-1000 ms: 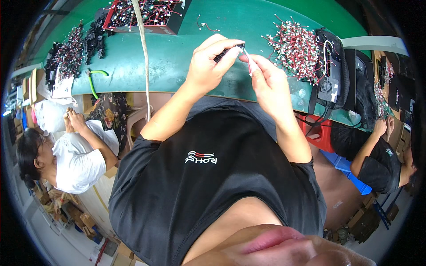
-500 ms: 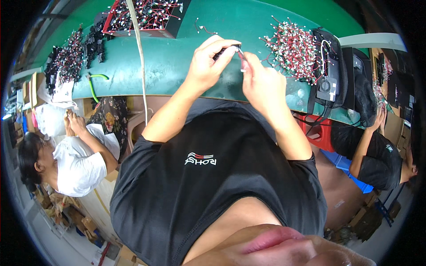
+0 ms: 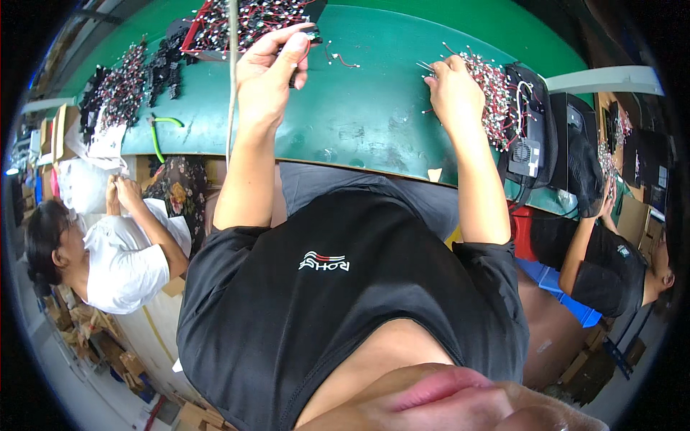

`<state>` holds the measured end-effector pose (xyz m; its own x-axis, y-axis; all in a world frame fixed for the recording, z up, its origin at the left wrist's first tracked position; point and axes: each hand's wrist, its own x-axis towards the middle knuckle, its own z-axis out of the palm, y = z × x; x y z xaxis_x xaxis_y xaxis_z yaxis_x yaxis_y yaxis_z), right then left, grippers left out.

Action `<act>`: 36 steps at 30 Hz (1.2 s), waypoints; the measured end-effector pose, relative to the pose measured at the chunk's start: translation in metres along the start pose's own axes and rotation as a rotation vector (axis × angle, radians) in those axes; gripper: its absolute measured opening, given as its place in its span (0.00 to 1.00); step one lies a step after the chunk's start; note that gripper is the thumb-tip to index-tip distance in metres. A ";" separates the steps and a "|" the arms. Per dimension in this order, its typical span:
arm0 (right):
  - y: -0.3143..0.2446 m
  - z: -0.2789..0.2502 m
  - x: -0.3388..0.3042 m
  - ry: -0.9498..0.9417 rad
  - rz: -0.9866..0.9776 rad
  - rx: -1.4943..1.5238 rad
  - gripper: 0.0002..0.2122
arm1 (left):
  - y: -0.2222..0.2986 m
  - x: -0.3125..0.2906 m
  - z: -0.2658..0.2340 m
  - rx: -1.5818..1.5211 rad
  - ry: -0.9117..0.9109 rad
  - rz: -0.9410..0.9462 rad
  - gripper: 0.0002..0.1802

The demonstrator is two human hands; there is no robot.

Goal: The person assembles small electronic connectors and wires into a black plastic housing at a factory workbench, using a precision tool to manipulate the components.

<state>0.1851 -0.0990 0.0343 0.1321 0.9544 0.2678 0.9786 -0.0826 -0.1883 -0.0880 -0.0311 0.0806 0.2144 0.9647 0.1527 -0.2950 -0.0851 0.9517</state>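
Observation:
My left hand point(image 3: 272, 77) is closed on a small black part point(image 3: 311, 33) from which a red wire hangs, at the front right corner of the red box point(image 3: 192, 36). That box holds a heap of black parts with red wires. My right hand point(image 3: 458, 92) is closed around thin silver tweezers point(image 3: 425, 67), whose tips point left. It rests at the left side of a pile of short red wires with white connectors point(image 3: 496, 97) and partly covers it. Two loose wires point(image 3: 343, 59) lie on the green table between my hands.
A black bag point(image 3: 535, 129) with a grey device stands right of the pile. Green-handled pliers point(image 3: 155, 136) and more black parts point(image 3: 118, 93) lie at the left. A pale cord point(image 3: 231, 93) hangs beside my left forearm. People sit at both sides.
My hands were together over the table's middle and have parted. The left went to the box with the black part; the right moved to the wire pile with the tweezers.

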 end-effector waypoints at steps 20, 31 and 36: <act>0.002 0.006 0.001 -0.070 -0.028 -0.005 0.09 | 0.008 -0.006 -0.003 0.022 0.018 0.145 0.12; 0.003 0.009 0.000 -0.024 -0.021 0.007 0.08 | 0.023 0.021 -0.025 0.622 0.146 0.504 0.09; 0.000 -0.011 -0.002 0.187 -0.025 0.268 0.07 | 0.070 0.089 -0.062 0.855 0.510 0.550 0.09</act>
<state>0.1869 -0.1040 0.0437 0.1590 0.8840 0.4396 0.9088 0.0428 -0.4149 -0.1470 0.0638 0.1443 -0.2091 0.7161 0.6660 0.5417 -0.4821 0.6885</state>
